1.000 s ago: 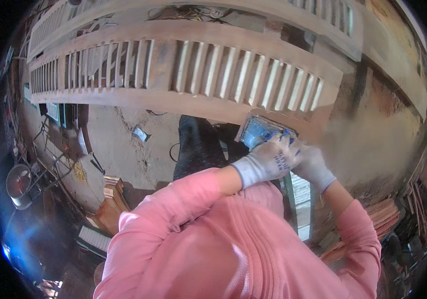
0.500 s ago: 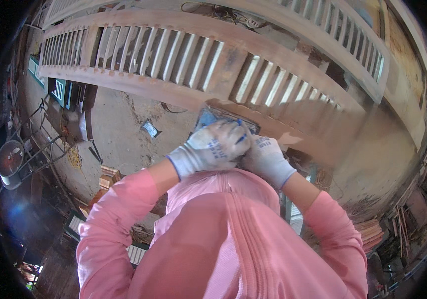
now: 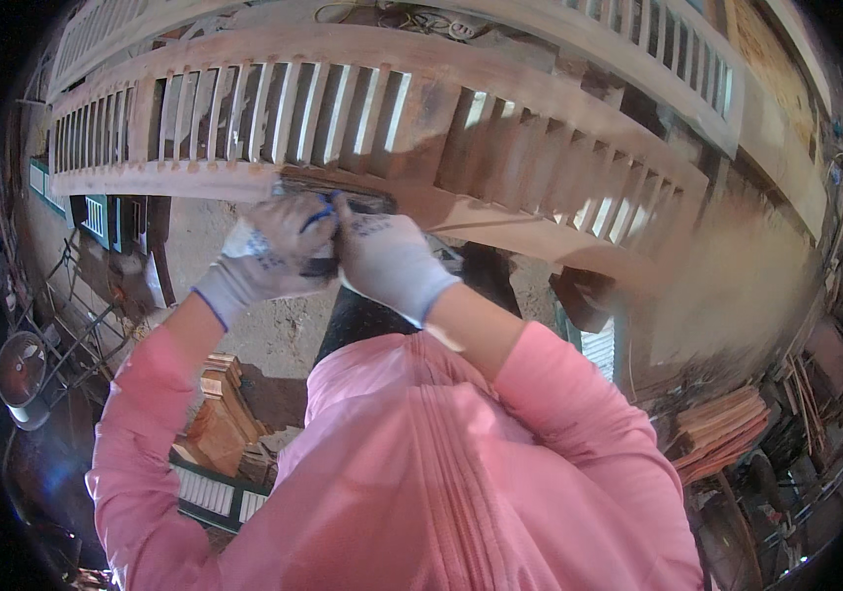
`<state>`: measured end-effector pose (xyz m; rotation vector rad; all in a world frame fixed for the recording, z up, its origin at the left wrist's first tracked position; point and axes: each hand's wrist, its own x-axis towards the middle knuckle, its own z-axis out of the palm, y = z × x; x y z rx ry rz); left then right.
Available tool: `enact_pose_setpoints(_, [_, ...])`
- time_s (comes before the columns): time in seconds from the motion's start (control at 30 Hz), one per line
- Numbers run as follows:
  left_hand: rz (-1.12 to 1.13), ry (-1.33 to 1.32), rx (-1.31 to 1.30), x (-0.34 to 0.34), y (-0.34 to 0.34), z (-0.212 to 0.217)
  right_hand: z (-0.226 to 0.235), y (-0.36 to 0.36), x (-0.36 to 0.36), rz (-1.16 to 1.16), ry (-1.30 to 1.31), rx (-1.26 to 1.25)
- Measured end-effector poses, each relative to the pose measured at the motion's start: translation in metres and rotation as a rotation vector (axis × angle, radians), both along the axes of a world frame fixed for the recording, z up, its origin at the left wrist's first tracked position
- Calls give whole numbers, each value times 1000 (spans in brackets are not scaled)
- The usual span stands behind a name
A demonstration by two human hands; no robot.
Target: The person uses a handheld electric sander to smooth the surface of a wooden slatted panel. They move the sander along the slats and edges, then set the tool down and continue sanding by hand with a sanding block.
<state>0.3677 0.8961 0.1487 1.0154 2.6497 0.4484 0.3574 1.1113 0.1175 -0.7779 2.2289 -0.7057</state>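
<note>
Both gloved hands, the left hand point(image 3: 269, 258) and right hand point(image 3: 382, 258), close together on a dark sanding block point(image 3: 335, 197) pressed against the shutter's lower rail point(image 3: 175, 179), its long axis along the rail.

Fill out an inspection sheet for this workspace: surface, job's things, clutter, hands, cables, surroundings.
Surface: long wooden louvered shutter lying across the view, its near rail bare wood.
Job's things: dark flat sanding pad pressed on the near rail.
Clutter: stacked wood pieces on the floor; reddish boards piled at right.
Hands: left hand and right hand, both gloved, together on the pad.
Cables: a coiled cord on the far shutter.
Surroundings: round fan at left; dusty floor.
</note>
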Motion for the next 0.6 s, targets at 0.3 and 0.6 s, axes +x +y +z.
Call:
enact_pose_setpoints(0.3, [-82,-18,279,10,214,-1,17,211,32,-58,-156,192])
enact_pose_setpoints(0.6, [-135,-9,468,42,429,-27,19,420,77,28,147,346])
